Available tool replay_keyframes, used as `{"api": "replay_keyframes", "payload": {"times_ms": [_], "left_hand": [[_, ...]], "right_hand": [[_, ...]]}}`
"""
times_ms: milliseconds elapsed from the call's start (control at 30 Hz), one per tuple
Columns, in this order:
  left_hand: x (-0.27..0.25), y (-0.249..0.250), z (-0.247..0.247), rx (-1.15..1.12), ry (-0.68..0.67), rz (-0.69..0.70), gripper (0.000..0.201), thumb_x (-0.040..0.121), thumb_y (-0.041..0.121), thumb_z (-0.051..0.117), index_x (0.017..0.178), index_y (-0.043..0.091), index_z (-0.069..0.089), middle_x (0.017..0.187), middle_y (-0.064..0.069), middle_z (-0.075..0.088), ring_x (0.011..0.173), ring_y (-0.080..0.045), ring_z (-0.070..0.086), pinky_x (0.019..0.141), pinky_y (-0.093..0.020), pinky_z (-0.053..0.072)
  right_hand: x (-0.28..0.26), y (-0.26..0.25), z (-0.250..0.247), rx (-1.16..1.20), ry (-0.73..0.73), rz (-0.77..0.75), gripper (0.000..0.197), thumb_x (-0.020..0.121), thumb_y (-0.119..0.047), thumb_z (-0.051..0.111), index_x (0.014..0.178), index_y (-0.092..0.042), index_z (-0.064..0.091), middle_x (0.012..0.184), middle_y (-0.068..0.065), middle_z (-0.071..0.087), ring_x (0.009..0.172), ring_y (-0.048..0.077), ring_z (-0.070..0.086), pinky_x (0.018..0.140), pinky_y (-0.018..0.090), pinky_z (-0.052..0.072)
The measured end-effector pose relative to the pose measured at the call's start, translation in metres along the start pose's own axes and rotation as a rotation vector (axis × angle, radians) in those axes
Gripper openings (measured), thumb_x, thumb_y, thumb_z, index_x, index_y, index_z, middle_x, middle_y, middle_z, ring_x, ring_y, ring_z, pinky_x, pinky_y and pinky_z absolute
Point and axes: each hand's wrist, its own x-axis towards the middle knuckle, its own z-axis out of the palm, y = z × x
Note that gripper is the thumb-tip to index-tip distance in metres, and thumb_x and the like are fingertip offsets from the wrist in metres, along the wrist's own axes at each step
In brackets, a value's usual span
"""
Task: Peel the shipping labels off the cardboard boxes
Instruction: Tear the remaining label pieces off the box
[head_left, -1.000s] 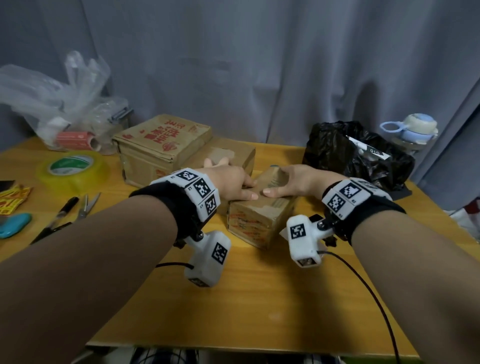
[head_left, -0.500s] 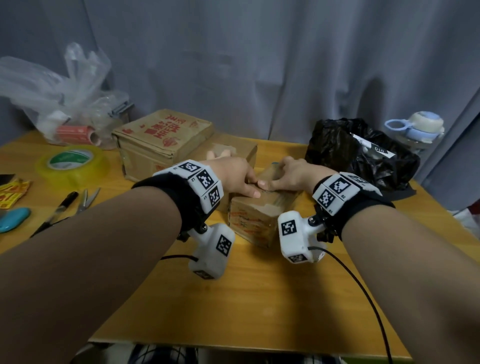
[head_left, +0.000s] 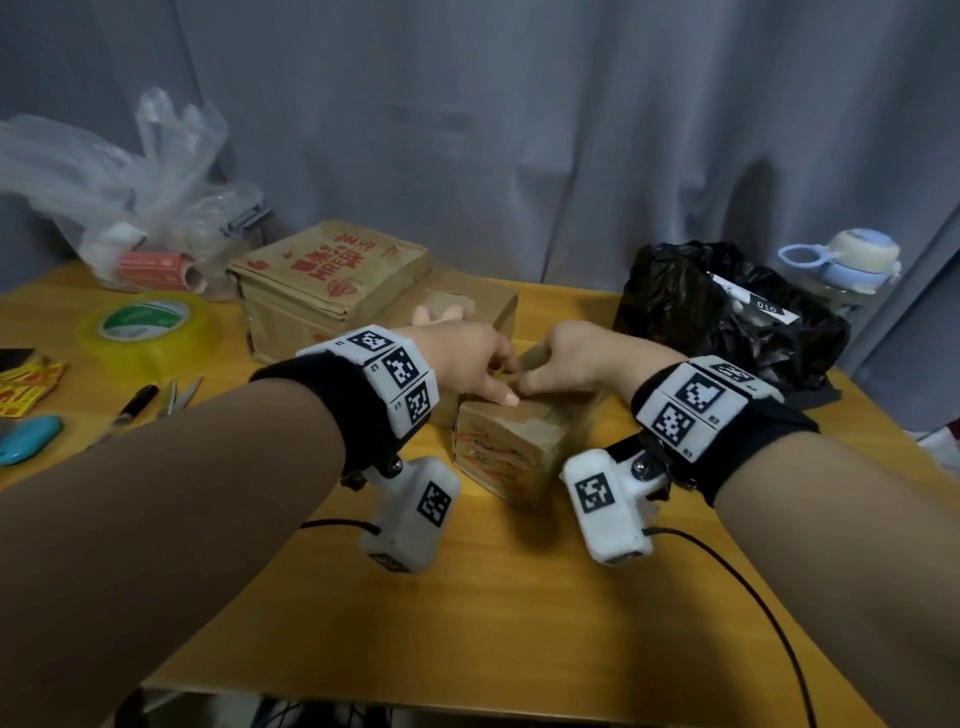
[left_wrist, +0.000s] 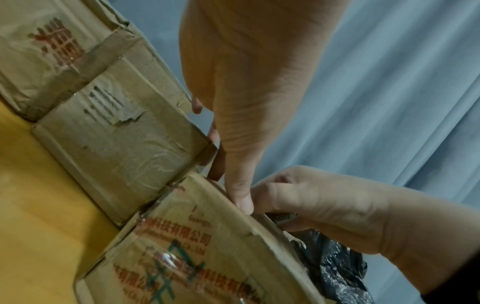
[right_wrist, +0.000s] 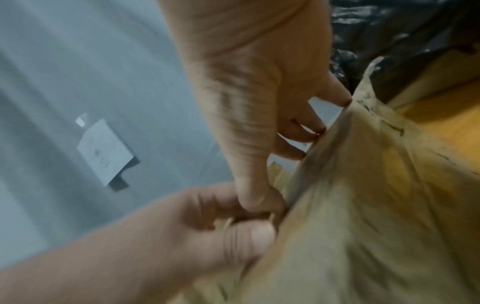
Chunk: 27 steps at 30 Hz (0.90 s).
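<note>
Both my hands meet over the small cardboard box (head_left: 511, 447), which stands near the middle of the wooden table (head_left: 519, 597). My left hand (head_left: 462, 358) lies on the box top, its thumb (left_wrist: 240, 193) pressed straight along the upper edge. My right hand (head_left: 576, 358) has its fingers (right_wrist: 335, 92) curled onto the top; what the thumb and forefinger pinch, I cannot tell. A flat box (head_left: 467, 306) and a larger red-printed box (head_left: 332, 286) stand behind. To the right a black plastic bag (head_left: 727, 312) holds a white strip; at far left a clear plastic bag (head_left: 104, 208) holds a red roll (head_left: 156, 267).
</note>
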Motion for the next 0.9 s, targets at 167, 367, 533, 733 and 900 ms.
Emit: {"api": "replay_keyframes", "payload": {"times_ms": [167, 367, 533, 733, 900], "left_hand": [[-0.001, -0.001, 0.001, 0.0, -0.001, 0.012, 0.051, 0.084, 0.062, 0.053, 0.131, 0.042, 0.049, 0.126, 0.015, 0.056, 0.126, -0.021, 0.029, 0.098, -0.045, 0.021], [0.0, -0.001, 0.0, 0.009, -0.012, 0.023, 0.055, 0.084, 0.062, 0.052, 0.136, 0.043, 0.044, 0.131, 0.018, 0.054, 0.127, -0.019, 0.031, 0.098, -0.044, 0.021], [-0.001, -0.004, -0.004, -0.011, -0.054, 0.039, 0.061, 0.084, 0.062, 0.053, 0.139, 0.041, 0.04, 0.137, 0.014, 0.048, 0.131, -0.017, 0.034, 0.106, -0.045, 0.02], [0.003, -0.01, 0.006, -0.164, 0.03, 0.038, 0.06, 0.079, 0.058, 0.063, 0.127, 0.028, 0.042, 0.129, 0.02, 0.057, 0.128, -0.012, 0.037, 0.102, -0.044, 0.021], [0.002, -0.01, 0.006, -0.164, 0.052, 0.032, 0.056, 0.078, 0.057, 0.064, 0.122, 0.028, 0.044, 0.125, 0.019, 0.059, 0.126, -0.011, 0.039, 0.102, -0.041, 0.021]], "right_hand": [[-0.001, 0.014, -0.01, -0.029, 0.136, -0.02, 0.033, 0.072, -0.032, 0.073, 0.097, -0.011, 0.072, 0.084, 0.004, 0.067, 0.076, 0.02, 0.06, 0.067, 0.028, 0.051], [-0.004, 0.006, -0.016, -0.024, -0.087, -0.035, 0.047, 0.067, -0.048, 0.074, 0.101, -0.016, 0.069, 0.092, 0.001, 0.068, 0.082, 0.017, 0.063, 0.067, 0.028, 0.053], [-0.012, 0.021, -0.021, 0.045, -0.075, -0.073, 0.043, 0.076, -0.032, 0.071, 0.118, -0.024, 0.064, 0.098, -0.003, 0.063, 0.084, 0.014, 0.06, 0.066, 0.024, 0.051], [-0.014, 0.024, -0.017, 0.071, -0.115, -0.055, 0.06, 0.074, -0.037, 0.072, 0.13, -0.025, 0.054, 0.123, 0.0, 0.059, 0.108, 0.019, 0.057, 0.095, 0.033, 0.049], [-0.01, 0.016, -0.015, 0.061, 0.022, 0.022, 0.054, 0.069, -0.054, 0.068, 0.108, -0.018, 0.063, 0.111, 0.004, 0.061, 0.094, 0.021, 0.06, 0.077, 0.033, 0.054]]}}
